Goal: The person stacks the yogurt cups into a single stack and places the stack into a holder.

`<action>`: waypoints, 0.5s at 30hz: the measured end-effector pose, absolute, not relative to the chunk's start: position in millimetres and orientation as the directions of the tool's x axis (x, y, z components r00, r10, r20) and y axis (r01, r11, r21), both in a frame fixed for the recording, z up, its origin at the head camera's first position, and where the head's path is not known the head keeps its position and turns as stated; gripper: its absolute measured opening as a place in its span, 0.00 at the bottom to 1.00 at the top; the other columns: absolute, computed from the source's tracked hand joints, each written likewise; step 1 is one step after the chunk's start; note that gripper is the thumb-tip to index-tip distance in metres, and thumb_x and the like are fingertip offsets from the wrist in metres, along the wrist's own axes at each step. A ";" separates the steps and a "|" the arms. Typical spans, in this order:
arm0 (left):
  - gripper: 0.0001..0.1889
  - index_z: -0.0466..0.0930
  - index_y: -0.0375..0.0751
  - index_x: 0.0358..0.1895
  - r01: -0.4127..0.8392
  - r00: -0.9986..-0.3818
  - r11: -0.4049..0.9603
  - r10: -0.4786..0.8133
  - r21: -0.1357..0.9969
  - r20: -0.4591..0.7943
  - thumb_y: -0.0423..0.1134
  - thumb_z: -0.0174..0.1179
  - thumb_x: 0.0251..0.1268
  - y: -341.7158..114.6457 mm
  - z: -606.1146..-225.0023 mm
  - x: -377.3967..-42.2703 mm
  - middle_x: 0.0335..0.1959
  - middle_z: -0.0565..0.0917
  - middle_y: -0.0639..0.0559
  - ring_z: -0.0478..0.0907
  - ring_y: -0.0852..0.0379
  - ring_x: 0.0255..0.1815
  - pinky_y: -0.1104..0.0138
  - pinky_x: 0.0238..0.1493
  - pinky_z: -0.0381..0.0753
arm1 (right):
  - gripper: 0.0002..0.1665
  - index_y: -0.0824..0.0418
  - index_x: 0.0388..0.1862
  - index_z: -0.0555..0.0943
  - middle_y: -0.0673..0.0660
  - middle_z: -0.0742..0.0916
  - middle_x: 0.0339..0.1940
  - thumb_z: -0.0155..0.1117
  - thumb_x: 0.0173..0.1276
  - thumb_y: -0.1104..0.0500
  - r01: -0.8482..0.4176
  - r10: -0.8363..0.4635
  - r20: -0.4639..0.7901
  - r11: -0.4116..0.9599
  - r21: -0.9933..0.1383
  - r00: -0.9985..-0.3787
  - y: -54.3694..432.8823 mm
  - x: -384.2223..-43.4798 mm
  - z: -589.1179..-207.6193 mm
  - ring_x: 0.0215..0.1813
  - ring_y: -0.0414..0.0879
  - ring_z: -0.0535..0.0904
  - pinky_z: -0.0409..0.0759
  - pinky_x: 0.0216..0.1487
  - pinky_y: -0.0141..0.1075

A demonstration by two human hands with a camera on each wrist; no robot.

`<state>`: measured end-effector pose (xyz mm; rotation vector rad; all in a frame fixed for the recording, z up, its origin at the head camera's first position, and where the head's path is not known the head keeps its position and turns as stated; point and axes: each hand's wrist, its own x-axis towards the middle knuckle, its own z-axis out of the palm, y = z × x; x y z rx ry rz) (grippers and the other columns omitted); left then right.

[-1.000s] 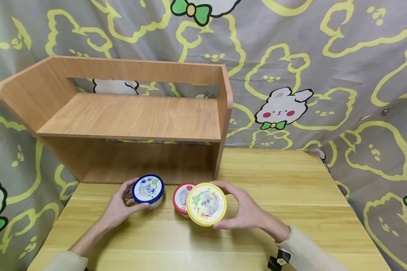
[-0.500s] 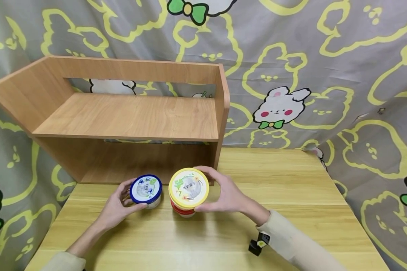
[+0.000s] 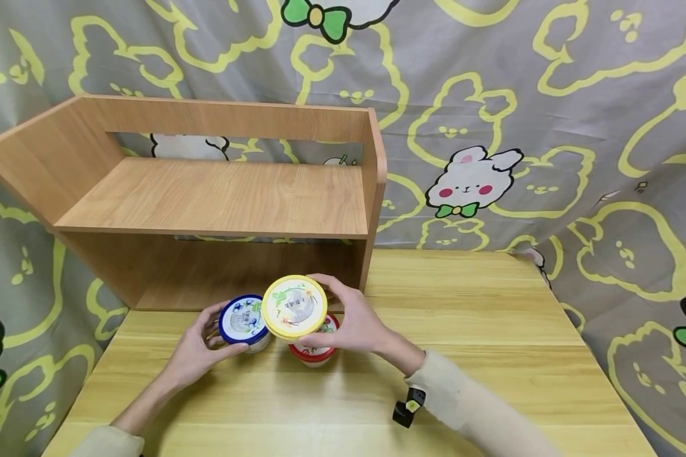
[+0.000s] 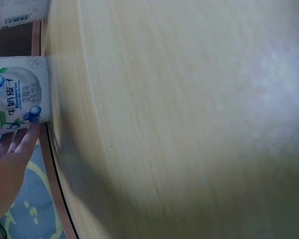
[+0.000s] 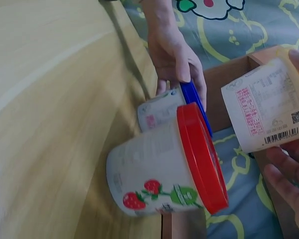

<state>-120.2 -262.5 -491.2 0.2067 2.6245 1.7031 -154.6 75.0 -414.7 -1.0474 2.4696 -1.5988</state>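
Observation:
My left hand [image 3: 197, 348] grips the blue-lidded tub [image 3: 241, 322], which stands on the table; its blueberry print shows in the left wrist view on the tub's side [image 4: 20, 94]. My right hand [image 3: 354, 320] holds the yellow-lidded tub [image 3: 294, 306] by its rim, raised off the table. In the right wrist view the yellow-lidded tub's white side [image 5: 264, 107] shows a barcode, and my fingers curl at its lid. The red-lidded tub [image 3: 314, 358] stands on the table, partly hidden below the raised one. Strawberries are printed on its side [image 5: 154, 174].
Behind the tubs stands a wooden two-level shelf [image 3: 223, 197], its lower front edge close to them. The wooden table [image 3: 480, 330] stretches to the right and toward me. A patterned curtain [image 3: 480, 63] hangs behind and at the sides.
My right hand has carried the yellow-lidded tub leftward, over the red-lidded tub and up to the blue-lidded one. The left hand stays at the blue-lidded tub.

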 end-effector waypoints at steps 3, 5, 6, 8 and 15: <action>0.48 0.60 0.32 0.77 0.111 -0.991 0.399 0.117 0.910 0.070 0.35 0.80 0.57 -262.0 -491.2 -120.5 0.70 0.75 0.29 0.73 0.85 0.56 0.82 0.54 0.84 | 0.57 0.51 0.77 0.69 0.50 0.84 0.68 0.89 0.50 0.55 -0.503 -0.530 0.321 0.242 -0.830 -0.785 66.9 -155.2 -415.4 0.62 0.43 0.83 0.90 0.61 0.39; 0.48 0.60 0.32 0.78 0.114 -0.990 0.397 0.120 0.911 0.071 0.35 0.80 0.57 -261.8 -491.2 -120.7 0.70 0.75 0.29 0.73 0.84 0.56 0.82 0.54 0.84 | 0.56 0.52 0.77 0.69 0.50 0.84 0.67 0.89 0.50 0.55 -0.488 -0.524 0.315 0.232 -0.842 -0.791 61.4 -155.7 -415.2 0.63 0.44 0.83 0.90 0.61 0.39; 0.48 0.60 0.32 0.78 0.115 -0.990 0.396 0.121 0.911 0.072 0.34 0.80 0.57 -261.8 -491.3 -120.8 0.70 0.75 0.29 0.73 0.84 0.56 0.82 0.54 0.84 | 0.56 0.52 0.77 0.69 0.50 0.84 0.67 0.89 0.50 0.55 -0.480 -0.521 0.309 0.229 -0.847 -0.795 58.6 -156.1 -414.9 0.62 0.44 0.83 0.90 0.61 0.38; 0.48 0.60 0.33 0.78 0.115 -0.990 0.398 0.121 0.910 0.073 0.34 0.80 0.57 -261.9 -491.2 -120.7 0.70 0.75 0.29 0.73 0.84 0.56 0.82 0.54 0.84 | 0.56 0.52 0.77 0.69 0.51 0.83 0.68 0.89 0.51 0.55 -0.465 -0.517 0.300 0.223 -0.856 -0.801 53.2 -157.6 -414.8 0.63 0.44 0.84 0.90 0.60 0.35; 0.47 0.61 0.33 0.77 0.126 -0.988 0.394 0.127 0.910 0.082 0.34 0.80 0.57 -262.9 -491.2 -119.6 0.70 0.75 0.30 0.74 0.83 0.56 0.81 0.54 0.84 | 0.55 0.49 0.77 0.69 0.49 0.85 0.65 0.89 0.52 0.52 -0.449 -0.487 0.284 0.261 -0.855 -0.826 37.0 -162.5 -416.4 0.54 0.38 0.87 0.90 0.54 0.29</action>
